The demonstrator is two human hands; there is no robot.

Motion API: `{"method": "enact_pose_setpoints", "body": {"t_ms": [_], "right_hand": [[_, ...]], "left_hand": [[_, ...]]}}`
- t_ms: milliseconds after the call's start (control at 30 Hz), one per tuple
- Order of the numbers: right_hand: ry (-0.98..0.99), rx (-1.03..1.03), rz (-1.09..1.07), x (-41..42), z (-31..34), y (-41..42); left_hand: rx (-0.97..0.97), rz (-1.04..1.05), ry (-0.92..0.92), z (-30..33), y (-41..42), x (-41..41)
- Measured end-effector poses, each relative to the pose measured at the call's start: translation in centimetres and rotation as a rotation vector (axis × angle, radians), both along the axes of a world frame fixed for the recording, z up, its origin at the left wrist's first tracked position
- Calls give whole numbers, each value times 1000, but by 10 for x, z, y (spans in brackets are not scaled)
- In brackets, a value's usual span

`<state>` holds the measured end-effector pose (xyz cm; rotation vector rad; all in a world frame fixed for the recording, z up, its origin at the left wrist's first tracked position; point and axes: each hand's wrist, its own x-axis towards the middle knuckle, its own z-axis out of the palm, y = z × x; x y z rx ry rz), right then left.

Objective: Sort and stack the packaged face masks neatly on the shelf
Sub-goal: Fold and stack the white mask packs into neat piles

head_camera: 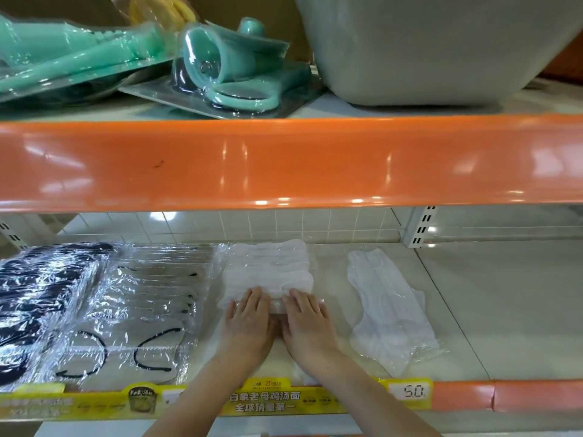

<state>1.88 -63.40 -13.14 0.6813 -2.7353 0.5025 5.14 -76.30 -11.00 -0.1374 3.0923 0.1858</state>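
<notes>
Left hand (249, 323): palm down on the lower shelf (492, 310), fingers straight and close together, tips resting on the near edge of the white stack (266, 272); nothing is curled round it.
Right hand (307, 323): palm down just beside the left hand, fingers straight and slightly spread, tips on the same near edge, a little right of the left hand's tips.
White stack: packaged white masks in clear wrap, lying flat in the middle of the lower shelf; it runs from the fingertips back toward the tiled wall (252, 223), so nearly all of it lies beyond the fingers. A narrow strip of wrap shows between the two sets of fingertips.
Loose pack (391, 310): white masks in clear wrap, lying at a slant to the right of the right hand, apart from it and from the white stack.
Grey packs (142, 316): wrapped masks with black ear loops, overlapping in a row, just left of the white stack and the left hand.
Dark packs (34, 298): wrapped dark masks at the far left, beside the grey packs.
Price strip (268, 402): yellow label band along the shelf's front lip, under both forearms; a tag (410, 392) on it reads 5.0.
Upper shelf (284, 159): orange front edge, with teal packaged goods (227, 67) at left and a pale grey tub (426, 48) at right.
</notes>
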Motion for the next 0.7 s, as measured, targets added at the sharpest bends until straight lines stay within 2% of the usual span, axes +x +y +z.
{"method": "enact_pose_setpoints", "body": {"t_ms": [133, 267, 367, 467, 600, 700], "right_hand": [[-24, -49, 3, 0, 10, 17], [-10, -47, -42, -3, 14, 37], [13, -77, -101, -6, 18, 55], [60, -98, -179, -7, 21, 75], [127, -62, -297, -2, 14, 107], [84, -2, -357, 3, 7, 129]], "left_hand": [[68, -57, 170, 2, 9, -3], [153, -125, 265, 5, 36, -10], [221, -142, 174, 11, 62, -15], [196, -162, 230, 3, 81, -23], [271, -244, 295, -1, 107, -21], [274, -294, 297, -2, 124, -16]]}}
